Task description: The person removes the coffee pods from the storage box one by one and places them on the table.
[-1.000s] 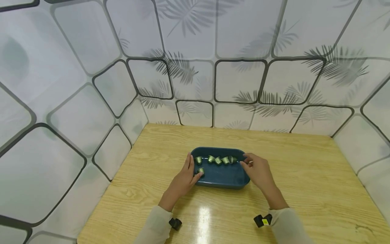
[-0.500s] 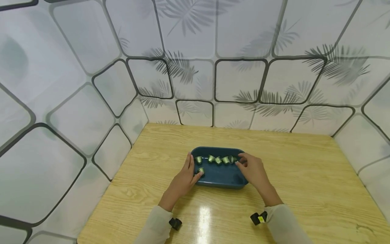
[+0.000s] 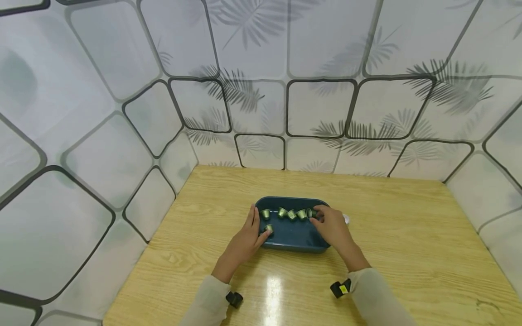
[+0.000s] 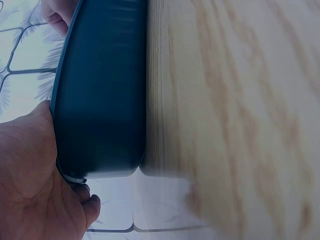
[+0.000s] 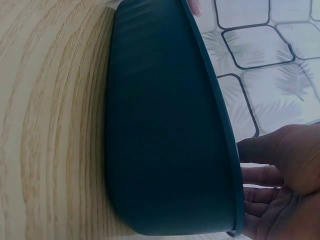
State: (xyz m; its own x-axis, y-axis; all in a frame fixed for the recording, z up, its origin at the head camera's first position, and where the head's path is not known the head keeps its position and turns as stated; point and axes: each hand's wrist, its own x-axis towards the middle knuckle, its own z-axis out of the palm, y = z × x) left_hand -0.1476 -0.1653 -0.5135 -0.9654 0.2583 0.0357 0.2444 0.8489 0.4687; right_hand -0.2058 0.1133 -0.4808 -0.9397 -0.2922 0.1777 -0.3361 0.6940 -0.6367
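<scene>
A dark blue rectangular tray (image 3: 295,248) stands on the wooden table with several small green coffee capsules in it. My left hand (image 3: 244,237) grips its left end, fingers along the outer wall and thumb over the rim beside a capsule (image 3: 268,228). In the left wrist view that hand (image 4: 35,175) bends round the tray's corner. My right hand (image 3: 332,226) reaches over the right rim, thumb and forefinger apart on either side of the rightmost capsule (image 3: 309,213); contact is unclear. In the right wrist view its fingertips are hidden behind the tray wall (image 5: 165,130).
Other capsules lie near the far wall, one of them a capsule (image 3: 266,213) in the left corner. A small whitish round thing (image 3: 346,219) shows just right of the right hand. Patterned cloth walls (image 3: 261,108) enclose the wooden table (image 3: 408,253) behind and at the sides.
My right hand has moved left and further over the tray, to the rightmost capsule. The whitish round thing has come into view behind it. My left hand and the tray have stayed put.
</scene>
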